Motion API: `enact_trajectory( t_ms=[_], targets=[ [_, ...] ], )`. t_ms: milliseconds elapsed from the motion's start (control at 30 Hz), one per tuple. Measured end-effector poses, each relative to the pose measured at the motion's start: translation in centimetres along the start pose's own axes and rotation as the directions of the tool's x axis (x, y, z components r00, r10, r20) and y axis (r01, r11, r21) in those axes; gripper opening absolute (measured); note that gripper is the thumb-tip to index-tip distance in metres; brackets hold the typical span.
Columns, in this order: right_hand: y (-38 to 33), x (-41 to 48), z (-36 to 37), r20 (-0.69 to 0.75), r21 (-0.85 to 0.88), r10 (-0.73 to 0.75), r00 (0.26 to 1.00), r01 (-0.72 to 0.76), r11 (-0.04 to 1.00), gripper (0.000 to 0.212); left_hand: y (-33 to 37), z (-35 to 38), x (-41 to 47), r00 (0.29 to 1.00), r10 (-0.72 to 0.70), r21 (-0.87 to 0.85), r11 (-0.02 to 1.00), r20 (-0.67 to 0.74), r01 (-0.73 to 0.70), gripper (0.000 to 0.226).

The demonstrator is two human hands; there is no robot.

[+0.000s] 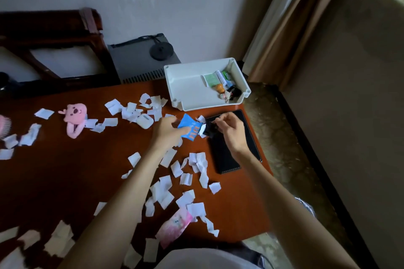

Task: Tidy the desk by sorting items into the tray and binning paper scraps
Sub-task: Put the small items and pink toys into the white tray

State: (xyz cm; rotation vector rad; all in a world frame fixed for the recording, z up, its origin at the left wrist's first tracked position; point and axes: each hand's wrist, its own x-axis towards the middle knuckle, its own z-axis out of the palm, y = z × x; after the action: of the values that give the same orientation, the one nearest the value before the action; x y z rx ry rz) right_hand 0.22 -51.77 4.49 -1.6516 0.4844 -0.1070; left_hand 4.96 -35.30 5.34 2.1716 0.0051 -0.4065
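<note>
Before the tray point(185, 85), blue packet point(188, 127) pinched in left grip point(166, 130), black item point(210, 129) pinched in right grip point(232, 131).

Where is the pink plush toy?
In the head view the plush lies on the left of the desk, among paper scraps, left of the white earbud case.

The table point(65, 170) is finished in glossy reddish brown and is strewn with white paper scraps point(166, 192). The tray point(185, 85) is coloured white, and a green packet point(211, 78) is seen inside it. The plush toy point(74, 116) and the hairbrush point(4, 125) are coloured pink. The blue packet point(188, 122) is marked with orange bars. The black case point(227, 159) is edged with pale stitching. A small black object point(209, 130) and a white earbud case point(144, 120) are also seen.
</note>
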Motion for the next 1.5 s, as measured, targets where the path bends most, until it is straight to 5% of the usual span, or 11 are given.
enact_trajectory(
  t_ms=[267, 400, 633, 800, 1067, 1233, 1367, 1500],
  targets=[
    [-3.7, 9.9, 0.1, -0.017, 0.093, -0.047, 0.999, 0.049, 0.994, 0.025, 4.8, 0.5, 8.2, 0.992, 0.000, -0.192, 0.981, -0.128, -0.025, 0.033],
    [-3.8, 15.1, 0.6, -0.045, 0.003, 0.001, 0.999, -0.001, 1.000, 0.026, 5.4, 1.1, 12.8, 0.985, -0.074, -0.227, 0.973, -0.156, 0.037, 0.017],
    [-3.0, 22.8, 3.8, 0.041, -0.245, 0.074, 0.996, -0.061, 0.968, 0.002, 4.0, 2.2, 19.5, 0.984, -0.117, -0.019, 0.993, -0.133, 0.115, 0.014],
    [-1.4, 27.1, 6.3, 0.121, -0.490, 0.150, 0.981, -0.072, 0.869, 0.006, 2.6, 2.9, 22.8, 0.979, -0.201, 0.195, 0.959, -0.037, 0.204, 0.014],
    [0.4, 29.7, 7.5, 0.139, -0.595, 0.092, 0.986, 0.009, 0.804, 0.023, 1.1, 4.4, 26.3, 0.965, -0.252, 0.229, 0.946, 0.077, 0.229, 0.027],
    [1.3, 28.5, 7.0, 0.157, -0.606, -0.004, 0.988, 0.099, 0.790, 0.031, 1.1, 4.9, 26.9, 0.978, -0.208, 0.184, 0.962, 0.008, 0.203, 0.036],
    [2.0, 26.9, 5.7, 0.408, -0.692, -0.147, 0.901, 0.410, 0.595, 0.037, 0.8, 4.7, 26.0, 0.987, -0.155, 0.226, 0.961, -0.046, 0.162, 0.040],
    [3.6, 26.3, 4.5, 0.591, -0.747, -0.013, 0.806, 0.554, 0.369, 0.037, 0.5, 4.4, 24.9, 0.996, -0.023, 0.409, 0.912, 0.087, -0.015, 0.061]
  ],
)
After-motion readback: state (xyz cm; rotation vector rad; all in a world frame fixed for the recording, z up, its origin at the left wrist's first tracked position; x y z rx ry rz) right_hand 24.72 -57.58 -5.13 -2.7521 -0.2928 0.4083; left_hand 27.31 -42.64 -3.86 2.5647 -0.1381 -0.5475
